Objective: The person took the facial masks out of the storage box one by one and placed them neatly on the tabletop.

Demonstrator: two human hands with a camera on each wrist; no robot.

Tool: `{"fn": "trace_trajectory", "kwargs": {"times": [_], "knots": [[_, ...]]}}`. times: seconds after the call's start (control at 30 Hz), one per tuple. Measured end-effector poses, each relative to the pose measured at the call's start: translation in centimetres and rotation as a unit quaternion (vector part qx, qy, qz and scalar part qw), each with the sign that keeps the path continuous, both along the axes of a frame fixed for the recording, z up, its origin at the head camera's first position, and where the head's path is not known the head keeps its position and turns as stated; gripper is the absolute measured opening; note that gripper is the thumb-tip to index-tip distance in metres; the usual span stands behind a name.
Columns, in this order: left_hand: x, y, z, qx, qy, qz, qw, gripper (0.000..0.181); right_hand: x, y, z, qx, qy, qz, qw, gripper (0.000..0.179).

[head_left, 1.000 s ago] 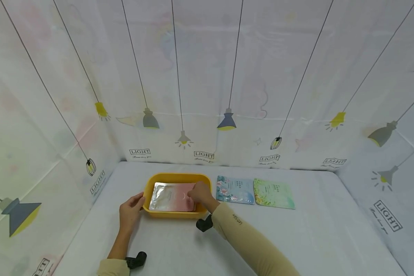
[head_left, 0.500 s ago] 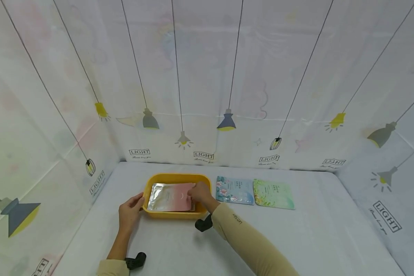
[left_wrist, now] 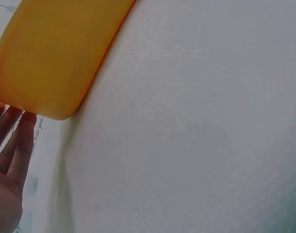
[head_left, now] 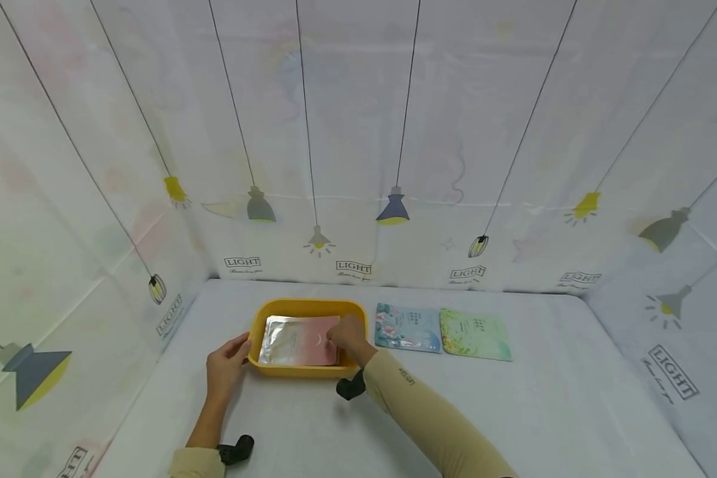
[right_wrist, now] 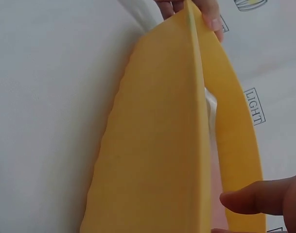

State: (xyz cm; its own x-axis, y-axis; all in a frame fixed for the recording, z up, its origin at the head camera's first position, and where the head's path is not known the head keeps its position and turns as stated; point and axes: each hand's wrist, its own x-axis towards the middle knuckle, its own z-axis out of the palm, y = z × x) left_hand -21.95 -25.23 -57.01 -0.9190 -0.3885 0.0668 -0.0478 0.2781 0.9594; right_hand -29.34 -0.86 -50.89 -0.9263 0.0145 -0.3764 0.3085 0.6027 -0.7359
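A yellow plastic basket (head_left: 301, 373) stands on the white table. Its end is gripped by my left hand (head_left: 224, 368), thumb over the rim and fingers outside, as the right wrist view shows. Inside lies a pink-and-silver face mask packet (head_left: 299, 342), apparently on top of another. My right hand (head_left: 348, 334) reaches in over the basket's right side and pinches the packet's right edge. In the right wrist view the thumb (right_wrist: 254, 196) shows above the packet's pink part, while the basket wall hides the other fingers.
A blue floral packet (head_left: 407, 328) and a green packet (head_left: 475, 334) lie flat side by side, right of the basket. Behind them rises a white cloth backdrop (head_left: 358, 133) printed with lamps. Black wrist mounts (head_left: 236, 451) sit on both wrists.
The top packet slid slightly left by half a second ago, baring an edge beneath it, then came back right with my right hand. My left hand stays on the basket rim.
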Motion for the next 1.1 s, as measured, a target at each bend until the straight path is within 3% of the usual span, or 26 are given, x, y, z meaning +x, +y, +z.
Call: {"fn": "trace_trajectory", "kwargs": {"times": [0.17,0.37,0.63,0.73,1.1], "knots": [[0.0,-0.1,-0.1,-0.002,-0.005,0.001,1.0000,0.037,0.3,0.1,0.4,-0.013,0.007,0.011,0.9998,0.013],[0.1,-0.2,0.0,0.006,-0.003,-0.002,1.0000,0.038,0.3,-0.1,0.3,0.008,0.015,0.033,0.9993,0.010],[0.1,0.0,0.1,0.006,0.000,0.002,1.0000,0.038,0.1,0.1,0.1,-0.009,0.002,0.010,0.9999,0.020],[0.1,-0.1,0.2,0.006,-0.002,0.006,1.0000,0.036,-0.1,-0.1,0.0,-0.021,-0.007,0.005,0.9997,0.015],[0.0,0.0,0.2,0.008,-0.005,0.003,1.0000,0.036,0.0,0.0,-0.6,-0.052,-0.018,0.028,0.9981,0.008]]}}
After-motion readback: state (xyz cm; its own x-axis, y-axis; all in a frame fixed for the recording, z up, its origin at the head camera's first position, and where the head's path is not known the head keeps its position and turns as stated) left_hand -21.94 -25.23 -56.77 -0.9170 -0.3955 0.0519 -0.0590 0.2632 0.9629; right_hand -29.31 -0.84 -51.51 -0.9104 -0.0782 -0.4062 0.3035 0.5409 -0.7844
